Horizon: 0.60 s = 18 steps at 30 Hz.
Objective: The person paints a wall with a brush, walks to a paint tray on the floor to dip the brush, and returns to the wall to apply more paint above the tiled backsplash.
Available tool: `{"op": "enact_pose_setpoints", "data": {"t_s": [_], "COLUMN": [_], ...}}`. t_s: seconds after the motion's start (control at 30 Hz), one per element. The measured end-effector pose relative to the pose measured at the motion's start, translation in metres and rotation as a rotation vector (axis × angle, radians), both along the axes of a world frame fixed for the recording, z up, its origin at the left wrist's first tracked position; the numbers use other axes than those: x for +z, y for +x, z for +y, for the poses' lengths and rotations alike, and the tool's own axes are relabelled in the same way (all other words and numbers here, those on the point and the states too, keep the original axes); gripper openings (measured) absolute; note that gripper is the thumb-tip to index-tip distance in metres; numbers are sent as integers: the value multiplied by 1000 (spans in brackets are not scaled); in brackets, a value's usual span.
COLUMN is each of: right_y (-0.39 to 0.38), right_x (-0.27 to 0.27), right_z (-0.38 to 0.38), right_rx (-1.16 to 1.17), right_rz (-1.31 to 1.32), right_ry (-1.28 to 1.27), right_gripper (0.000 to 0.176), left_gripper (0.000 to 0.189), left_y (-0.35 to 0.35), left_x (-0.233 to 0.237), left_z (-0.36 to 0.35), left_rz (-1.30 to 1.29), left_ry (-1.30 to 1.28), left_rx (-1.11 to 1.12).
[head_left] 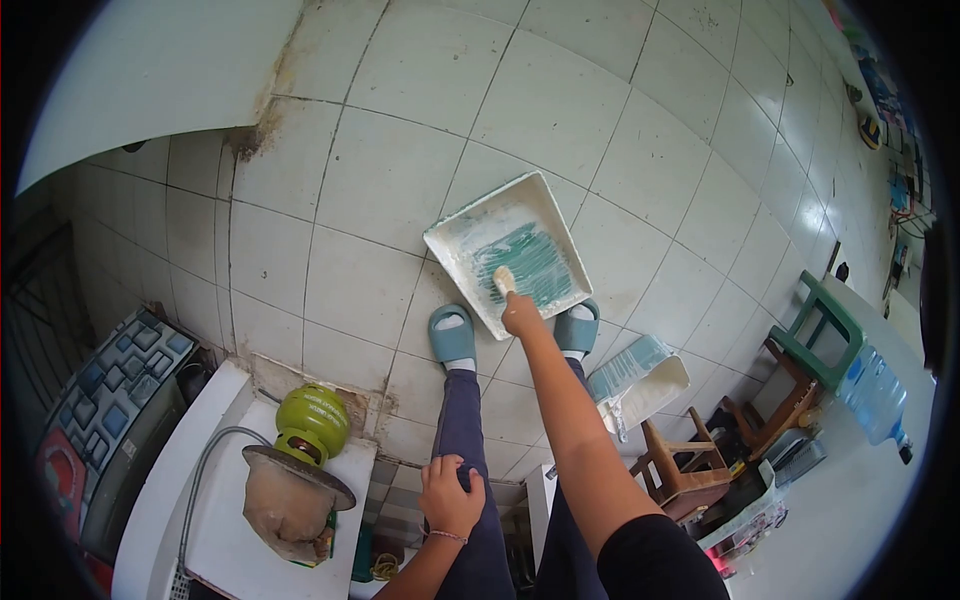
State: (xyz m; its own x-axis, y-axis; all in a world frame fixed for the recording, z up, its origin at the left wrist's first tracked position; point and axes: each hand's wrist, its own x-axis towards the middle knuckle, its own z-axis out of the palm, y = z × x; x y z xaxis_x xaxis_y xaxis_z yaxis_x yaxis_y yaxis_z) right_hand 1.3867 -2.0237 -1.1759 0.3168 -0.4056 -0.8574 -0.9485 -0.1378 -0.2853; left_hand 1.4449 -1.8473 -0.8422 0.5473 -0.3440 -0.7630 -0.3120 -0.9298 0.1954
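Observation:
My right hand (520, 313) reaches down with its fingers closed around a pale, stubby tool with a rounded end (503, 280). Its exact kind is not clear. The tool is over a square, cream-coloured tray (484, 208) on the floor, between and just ahead of my slippers. White and teal streaks cover the tray's bottom. My left hand (452, 497) lies on my left thigh, fingers bent loosely and somewhat apart, holding nothing. To the right of my legs, an open white container (655, 390) lies tilted, smeared with white and light blue.
At the lower left, a green gas cylinder (312, 425) stands on a white ledge (230, 530) with a hose. A wooden stool (690, 470), a green plastic stool (825, 335) and a blue water bottle (872, 395) crowd the right side. Pale floor tiles (400, 150) stretch ahead.

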Motion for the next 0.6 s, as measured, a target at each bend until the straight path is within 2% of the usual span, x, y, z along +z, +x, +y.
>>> {"op": "enact_pose_setpoints", "data": {"t_s": [0.23,0.33,0.5,0.6], "right_y": [-18,-52,-104,-107], "right_x": [26,30,31,41], "right_z": [-22,-40,-63,-68], "right_rx": [113,40,7,-6], "right_rz": [-138,-141,145,211], "right_ry": [135,64,-182,-159], "right_gripper": [42,45,52,53], "left_gripper": [19,18,18,17], "left_y": [0,-1,-2,-2], "left_x": [1,2,1,0], "left_z": [-9,-11,-12,-10], "left_rz": [2,5,11,5], "left_ry": [7,9,21,11], "left_rx": [-5,-3,2,-14]}}
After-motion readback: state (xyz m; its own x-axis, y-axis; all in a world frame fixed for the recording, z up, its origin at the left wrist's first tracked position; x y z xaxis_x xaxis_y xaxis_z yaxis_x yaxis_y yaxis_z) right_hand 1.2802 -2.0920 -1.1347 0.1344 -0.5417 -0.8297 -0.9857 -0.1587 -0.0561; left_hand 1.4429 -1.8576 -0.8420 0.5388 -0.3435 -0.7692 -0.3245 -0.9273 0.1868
